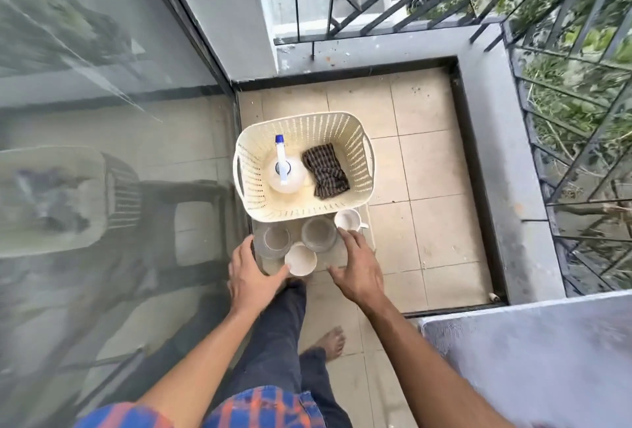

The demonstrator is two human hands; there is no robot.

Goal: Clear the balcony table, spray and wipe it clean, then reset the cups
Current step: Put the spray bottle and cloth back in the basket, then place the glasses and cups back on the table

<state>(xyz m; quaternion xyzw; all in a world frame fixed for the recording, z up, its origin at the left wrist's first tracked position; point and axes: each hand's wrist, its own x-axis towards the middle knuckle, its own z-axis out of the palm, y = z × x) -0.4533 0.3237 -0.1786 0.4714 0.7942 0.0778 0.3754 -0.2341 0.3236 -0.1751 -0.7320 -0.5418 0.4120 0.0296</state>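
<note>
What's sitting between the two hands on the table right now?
In the head view, a white cup sits between the left hand and right hand, with two glass tumblers just beyond it.

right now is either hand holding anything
Neither grips yet: left hand touches the near white cup's rim, right hand hovers open beside the clear glass tumbler.

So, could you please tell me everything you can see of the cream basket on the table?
The cream basket looks like plastic, oblong with rounded corners, its walls perforated in rows of small slots, with a handle opening at each end. It sits upright on the far part of the small table, behind the cups. Inside stand a clear spray bottle with a blue-tipped white nozzle and, beside it, a folded dark checked cloth. Neither hand touches it.
</note>
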